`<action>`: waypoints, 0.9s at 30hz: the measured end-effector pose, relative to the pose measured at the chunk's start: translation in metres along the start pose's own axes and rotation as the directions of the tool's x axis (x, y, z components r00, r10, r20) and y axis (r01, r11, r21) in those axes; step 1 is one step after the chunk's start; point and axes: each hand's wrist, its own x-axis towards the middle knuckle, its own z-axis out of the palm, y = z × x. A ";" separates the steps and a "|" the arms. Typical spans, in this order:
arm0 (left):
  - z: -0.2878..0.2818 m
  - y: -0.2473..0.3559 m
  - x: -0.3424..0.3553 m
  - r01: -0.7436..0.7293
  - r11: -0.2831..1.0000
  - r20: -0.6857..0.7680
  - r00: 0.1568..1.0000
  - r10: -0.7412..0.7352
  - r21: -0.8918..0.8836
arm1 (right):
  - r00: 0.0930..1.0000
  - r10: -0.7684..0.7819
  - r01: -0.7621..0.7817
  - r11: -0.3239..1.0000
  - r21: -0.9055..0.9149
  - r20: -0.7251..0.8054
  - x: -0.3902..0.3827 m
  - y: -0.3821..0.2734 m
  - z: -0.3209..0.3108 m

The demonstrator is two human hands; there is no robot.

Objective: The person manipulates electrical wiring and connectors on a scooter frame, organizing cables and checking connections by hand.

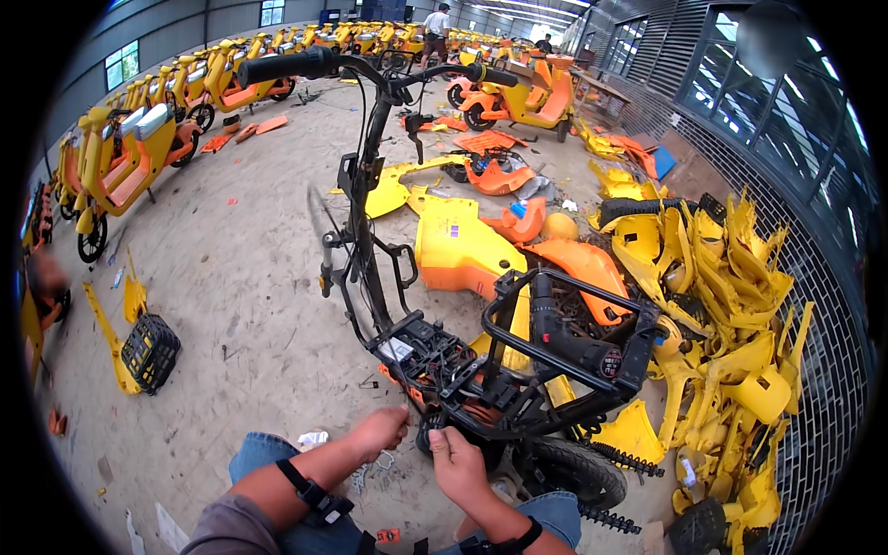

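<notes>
A stripped scooter frame (368,213) stands in front of me, its black handlebar at the far end. Wiring and black electrical parts (416,347) lie exposed in its low middle. My left hand (381,432) is closed beside the frame's near lower side; whatever its fingers hold is too small to make out. Close to it, my right hand (459,465) is closed too, thumb pressed against the fingers, next to a dark part under the frame. Any item in that grip is hidden. A black cordless drill (578,338) rests within the rear rack (527,350).
Yellow body panels (731,361) are heaped along the brick wall at right. More yellow and orange panels (467,240) lie beyond the frame. A rear wheel (572,474) and coil springs (610,518) are near my right knee. A black basket (151,353) lies at left; parked scooters (139,157) line the back.
</notes>
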 end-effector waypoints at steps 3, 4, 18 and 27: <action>0.003 -0.024 0.005 0.119 0.991 0.056 0.992 -0.115 -0.065 | 1.000 -0.016 0.016 1.000 0.017 -0.016 0.000 0.002 0.005; 0.009 -0.016 0.002 0.105 0.991 0.015 0.994 -0.104 -0.083 | 0.998 -0.030 0.032 0.999 0.044 -0.047 0.001 0.004 0.002; -0.009 0.007 -0.002 0.042 0.988 -0.026 0.999 -0.046 -0.148 | 0.995 -0.032 0.037 0.998 0.053 -0.097 0.012 0.019 0.007; -0.027 0.034 -0.007 -0.237 0.971 -0.118 0.965 0.233 -0.022 | 0.989 0.106 -0.089 0.984 0.154 -0.104 0.012 0.017 -0.011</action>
